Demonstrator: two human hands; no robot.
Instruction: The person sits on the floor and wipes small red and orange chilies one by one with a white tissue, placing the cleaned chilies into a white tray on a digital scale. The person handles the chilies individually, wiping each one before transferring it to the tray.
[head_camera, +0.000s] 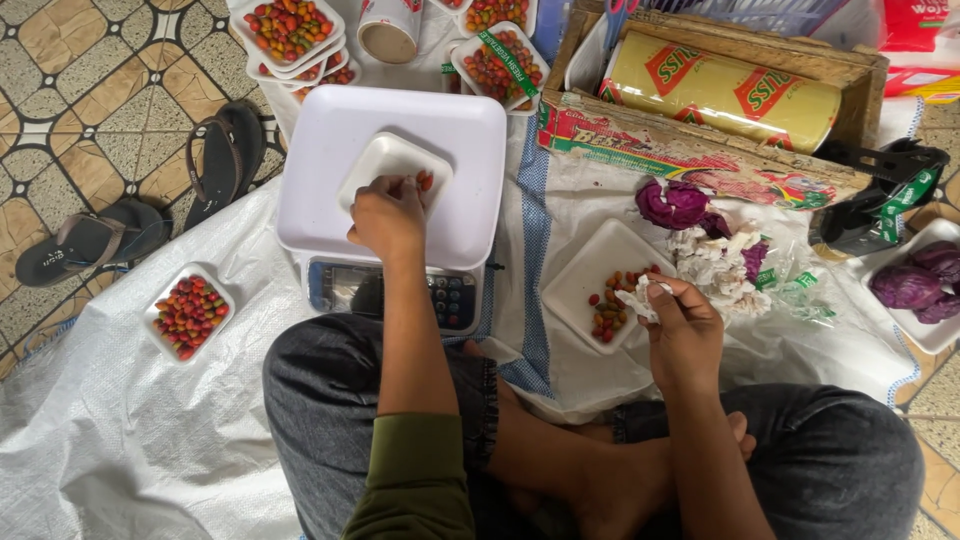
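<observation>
A pair of dark sandals (150, 200) is seen on the tiled floor at about 9 o'clock. Just below them, a small white tray of red and green chillies (188, 311) is set on a white woven sheet (120, 430). Near the middle, a white weighing scale (392, 200) is placed on the sheet, and an empty white tray (385, 162) is laid on top of it. The left hand (388, 213) is held over this tray, with the fingers curled shut around a few small chillies (426, 181) that peek out at the fingertips. At 12 o'clock, more filled trays (290, 35) are stacked. Toward 3 o'clock, a second white tray (590, 275) with a few chillies in it is set on the sheet. The right hand (682, 322) is held at its edge, pinched shut on a bit of crumpled white paper (638, 296). A purple cabbage (676, 204) is seen at 2 o'clock, below a big yellow roll of wrap (725, 92) in a wooden box (700, 150).
</observation>
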